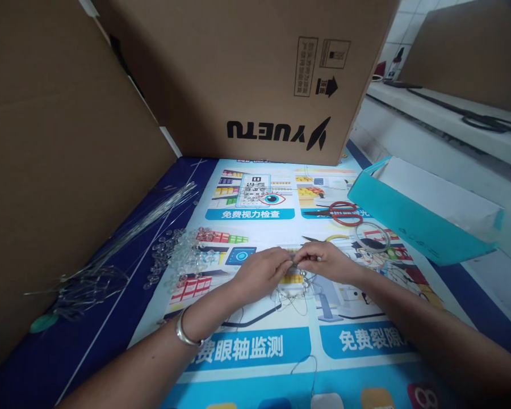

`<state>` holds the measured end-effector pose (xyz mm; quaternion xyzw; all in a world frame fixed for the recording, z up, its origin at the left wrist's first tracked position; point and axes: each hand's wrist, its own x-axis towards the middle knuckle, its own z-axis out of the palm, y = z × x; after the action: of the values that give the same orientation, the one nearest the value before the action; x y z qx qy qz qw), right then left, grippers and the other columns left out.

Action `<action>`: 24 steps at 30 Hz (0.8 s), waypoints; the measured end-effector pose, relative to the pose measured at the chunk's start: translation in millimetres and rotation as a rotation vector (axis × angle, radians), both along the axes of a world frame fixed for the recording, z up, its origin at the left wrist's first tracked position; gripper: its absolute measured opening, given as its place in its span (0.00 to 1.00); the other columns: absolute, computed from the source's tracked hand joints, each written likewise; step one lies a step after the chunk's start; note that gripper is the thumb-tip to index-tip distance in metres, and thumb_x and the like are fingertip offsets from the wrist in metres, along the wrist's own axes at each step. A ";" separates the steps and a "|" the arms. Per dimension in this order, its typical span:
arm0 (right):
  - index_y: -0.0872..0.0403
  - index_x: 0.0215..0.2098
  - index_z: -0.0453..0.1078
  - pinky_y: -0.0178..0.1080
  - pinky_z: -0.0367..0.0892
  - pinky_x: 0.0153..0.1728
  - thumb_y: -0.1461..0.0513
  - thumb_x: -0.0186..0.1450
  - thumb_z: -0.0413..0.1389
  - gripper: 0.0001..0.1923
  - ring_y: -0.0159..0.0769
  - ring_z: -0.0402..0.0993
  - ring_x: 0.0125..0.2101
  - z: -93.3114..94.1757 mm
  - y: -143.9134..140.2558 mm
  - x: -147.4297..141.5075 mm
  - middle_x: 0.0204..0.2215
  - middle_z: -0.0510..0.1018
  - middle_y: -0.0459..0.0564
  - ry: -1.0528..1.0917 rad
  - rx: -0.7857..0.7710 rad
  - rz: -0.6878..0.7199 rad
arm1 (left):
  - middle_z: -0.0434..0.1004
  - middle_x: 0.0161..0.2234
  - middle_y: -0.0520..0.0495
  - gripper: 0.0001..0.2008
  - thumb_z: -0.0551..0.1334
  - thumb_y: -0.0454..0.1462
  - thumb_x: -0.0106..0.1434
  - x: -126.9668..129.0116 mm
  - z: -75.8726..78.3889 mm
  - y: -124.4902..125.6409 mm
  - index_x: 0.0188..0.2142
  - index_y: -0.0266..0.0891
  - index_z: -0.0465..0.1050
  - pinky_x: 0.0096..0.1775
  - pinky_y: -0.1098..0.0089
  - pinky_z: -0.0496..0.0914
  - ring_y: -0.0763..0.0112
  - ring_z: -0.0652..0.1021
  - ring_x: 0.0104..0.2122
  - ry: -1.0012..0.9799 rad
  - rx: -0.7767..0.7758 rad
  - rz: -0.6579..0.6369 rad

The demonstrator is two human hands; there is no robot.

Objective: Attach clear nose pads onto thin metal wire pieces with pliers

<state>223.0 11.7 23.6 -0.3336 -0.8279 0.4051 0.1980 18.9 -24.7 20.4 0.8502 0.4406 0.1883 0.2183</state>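
My left hand [262, 274] and my right hand [330, 261] meet over the printed sheet, fingertips pinched together. Between them they hold thin wire strung with clear beads [297, 293], which hangs in loose loops below the fingers. The exact spot of the pinch is hidden by the fingertips. To the left of my left hand lies a spread pile of clear beads [179, 257]. Just beyond my right hand is a yellow-handled tool [338, 238], partly covered by the hand. A loose piece of wire [314, 372] curves on the sheet nearer to me.
Red-handled scissors [347, 213], a clear ring-shaped roll [372, 237] and an open teal box [426, 218] lie right. A bundle of wires [147, 218] is at left. Cardboard panels [255, 74] wall off the back and left. A ledge [451, 108] carries dark tools.
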 end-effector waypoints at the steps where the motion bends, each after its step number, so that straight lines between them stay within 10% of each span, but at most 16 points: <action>1: 0.55 0.36 0.72 0.30 0.63 0.28 0.60 0.61 0.54 0.08 0.28 0.68 0.28 2.3 1.4 1.8 0.29 0.74 0.45 0.002 -0.008 0.021 | 0.71 0.32 0.51 0.10 0.48 0.37 0.66 -0.1 -0.7 0.0 0.34 0.40 0.65 0.33 0.71 0.63 0.71 0.71 0.33 -0.001 -0.002 0.002; 24: 0.55 0.31 0.68 0.31 0.60 0.26 0.61 0.56 0.58 0.06 0.27 0.63 0.25 -3.3 -14.3 -6.7 0.23 0.68 0.41 0.282 -0.385 -0.189 | 0.72 0.33 0.52 0.07 0.49 0.35 0.66 -0.6 -2.8 -0.1 0.38 0.41 0.64 0.33 0.72 0.64 0.71 0.72 0.32 -0.023 -0.050 0.021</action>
<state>216.3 -2.6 20.3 -0.3814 -0.6648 0.5775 0.2812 18.3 -24.8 17.6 0.8375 0.4515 0.1894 0.2427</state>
